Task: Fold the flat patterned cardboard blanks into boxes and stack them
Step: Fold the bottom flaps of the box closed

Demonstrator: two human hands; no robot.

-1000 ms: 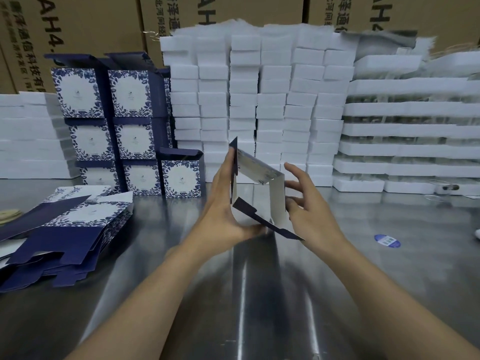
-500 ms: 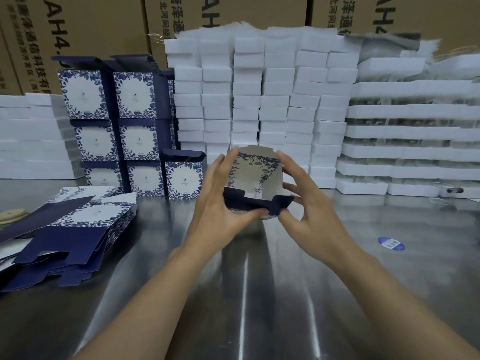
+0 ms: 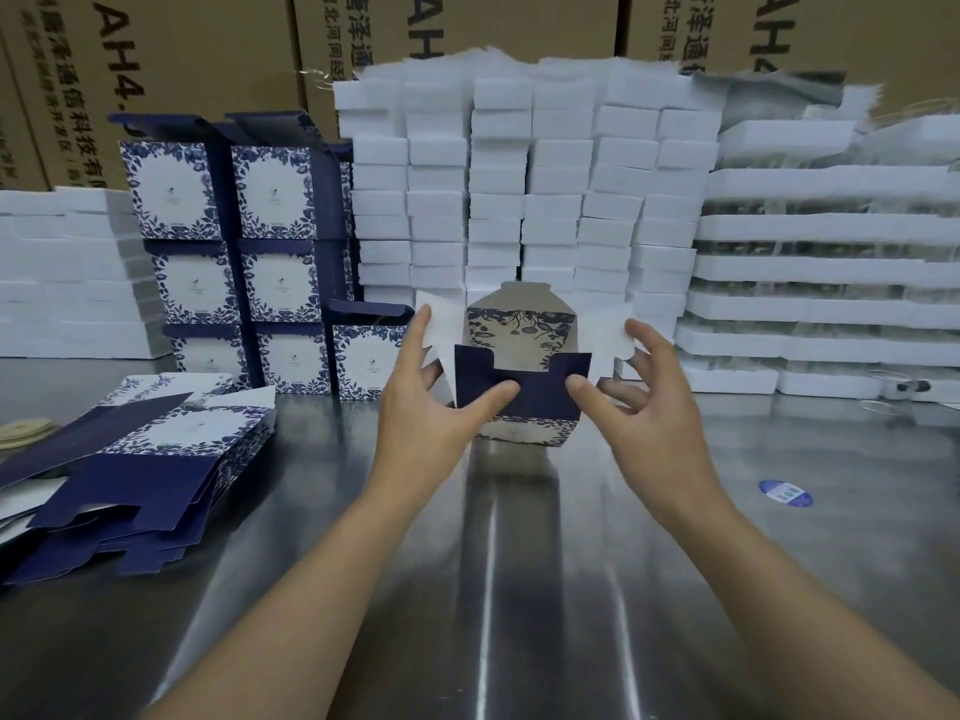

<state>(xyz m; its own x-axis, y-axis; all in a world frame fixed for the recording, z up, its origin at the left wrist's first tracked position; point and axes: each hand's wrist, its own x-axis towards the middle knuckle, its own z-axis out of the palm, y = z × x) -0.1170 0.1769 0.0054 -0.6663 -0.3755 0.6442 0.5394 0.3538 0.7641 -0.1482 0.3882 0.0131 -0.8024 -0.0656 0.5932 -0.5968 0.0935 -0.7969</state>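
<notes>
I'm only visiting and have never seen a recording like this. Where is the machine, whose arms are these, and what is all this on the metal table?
There is no machine here. A person is working with bare hands. The picture comes from a wide-angle camera worn on their head, looking forward and down, so the arms you see are their own. The left hand and right hand hold a half-folded box, with both thumbs on its navy flap. To the left, on the metal table, lies a pile of flat blanks waiting to be folded. Behind the pile, the finished boxes stand stacked. Further back are stacked white blocks and brown cartons; I cannot tell what those hold.
</notes>
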